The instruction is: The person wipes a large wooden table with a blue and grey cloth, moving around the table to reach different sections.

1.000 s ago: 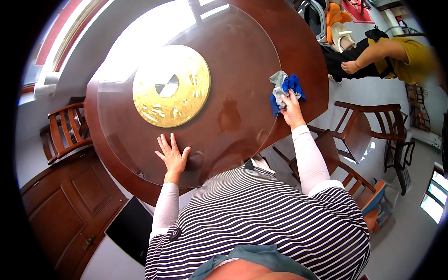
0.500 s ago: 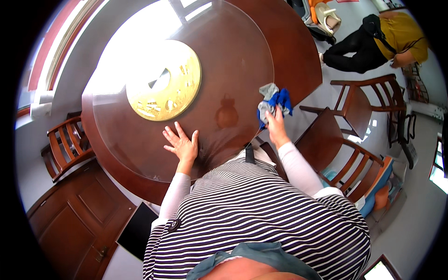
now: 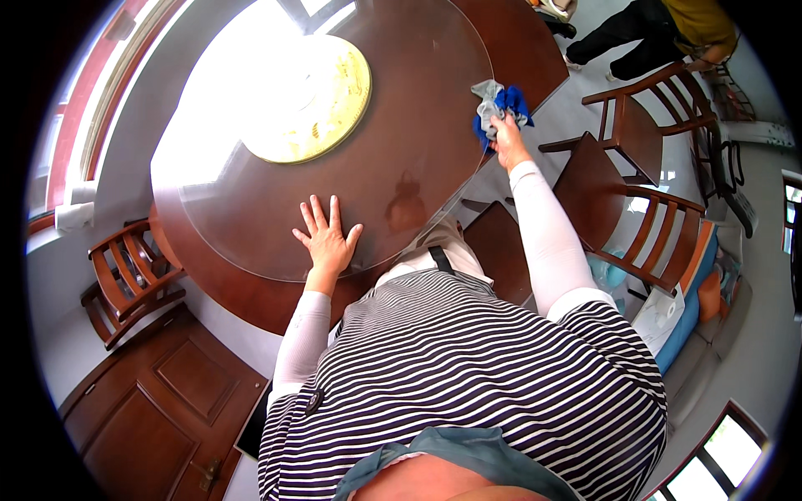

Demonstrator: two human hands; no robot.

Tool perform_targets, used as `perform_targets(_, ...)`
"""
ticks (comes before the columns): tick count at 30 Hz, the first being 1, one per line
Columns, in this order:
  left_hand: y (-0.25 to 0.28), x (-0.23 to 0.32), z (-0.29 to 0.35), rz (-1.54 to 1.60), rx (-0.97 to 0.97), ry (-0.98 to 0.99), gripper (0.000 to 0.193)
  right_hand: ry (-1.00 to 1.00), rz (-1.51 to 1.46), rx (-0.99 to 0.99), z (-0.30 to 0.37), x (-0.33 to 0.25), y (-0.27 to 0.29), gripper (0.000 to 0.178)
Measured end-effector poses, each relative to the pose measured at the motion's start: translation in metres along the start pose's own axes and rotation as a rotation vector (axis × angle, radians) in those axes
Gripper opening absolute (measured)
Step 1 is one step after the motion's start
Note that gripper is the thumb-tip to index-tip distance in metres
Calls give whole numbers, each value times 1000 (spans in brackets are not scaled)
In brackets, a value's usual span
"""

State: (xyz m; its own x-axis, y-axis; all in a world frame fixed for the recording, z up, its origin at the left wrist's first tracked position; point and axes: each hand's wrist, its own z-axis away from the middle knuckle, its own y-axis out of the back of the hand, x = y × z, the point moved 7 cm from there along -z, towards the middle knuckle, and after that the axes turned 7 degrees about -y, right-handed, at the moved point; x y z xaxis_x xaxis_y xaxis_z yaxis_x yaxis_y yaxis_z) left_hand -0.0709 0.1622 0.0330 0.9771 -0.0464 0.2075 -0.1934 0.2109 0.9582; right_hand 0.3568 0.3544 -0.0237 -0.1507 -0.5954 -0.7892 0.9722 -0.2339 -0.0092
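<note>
My right hand (image 3: 510, 144) grips a bunched blue and grey cloth (image 3: 491, 107) at the right edge of the glass top on a dark brown round table (image 3: 418, 92). Part of the cloth hangs loose beyond my fingers. My left hand (image 3: 327, 242) lies flat near the table's front edge, palm down, its fingers spread and nothing in it. Farther back on the table rests a round golden disc (image 3: 347, 108), washed out by window glare. A rounded dark reflection shows in the glass between my hands.
Wooden chairs stand at the right, the closest seat (image 3: 589, 188) beside my right arm, with another chair (image 3: 639, 125) behind. Stacked chairs (image 3: 129, 267) stand at the left near a brown door (image 3: 167, 401). A person (image 3: 647, 37) in a mustard top is at the far right.
My right hand has carried the cloth farther away along the table's right edge. The left hand stays flat with fingers spread. The whole view has shifted, and the other person's legs have moved apart.
</note>
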Motion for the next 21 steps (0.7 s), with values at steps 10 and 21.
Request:
perform_targets(10, -5, 41, -10, 70, -59, 134, 88, -148, -571, -10, 148, 122, -66, 30)
perform_targets(21, 13, -15, 29, -57, -6, -69, 77, -231, -508, 29, 114, 109, -38, 28)
